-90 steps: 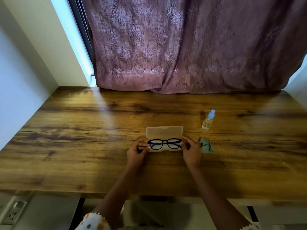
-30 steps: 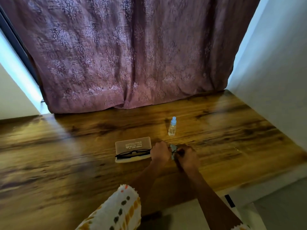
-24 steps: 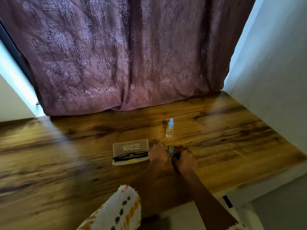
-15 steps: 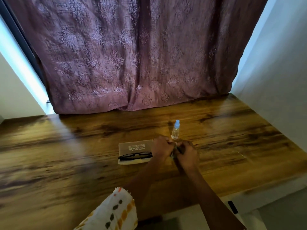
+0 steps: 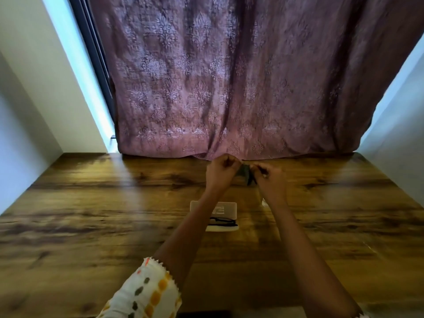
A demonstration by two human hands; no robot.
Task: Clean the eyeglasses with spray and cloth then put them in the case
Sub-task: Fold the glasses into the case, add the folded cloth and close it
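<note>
Both hands are raised above the wooden table (image 5: 91, 226). Between them hangs a small dark teal cloth (image 5: 246, 174), pinched by my left hand (image 5: 220, 172) on one side and my right hand (image 5: 269, 180) on the other. Below my arms the open pale case (image 5: 227, 208) lies on the table with the black-framed eyeglasses (image 5: 223, 221) resting in it; my left forearm covers its left part. Just a sliver of the spray bottle (image 5: 264, 201) shows beside my right wrist.
A mauve patterned curtain (image 5: 229, 76) hangs along the table's far edge. White walls (image 5: 23, 111) close in on the left and right sides. Part of a dark window frame (image 5: 91, 53) shows left of the curtain.
My hands have lifted the cloth off the table beside the case and hold it up in the air. The glasses stay in the open case. The camera has swung back to centre.
</note>
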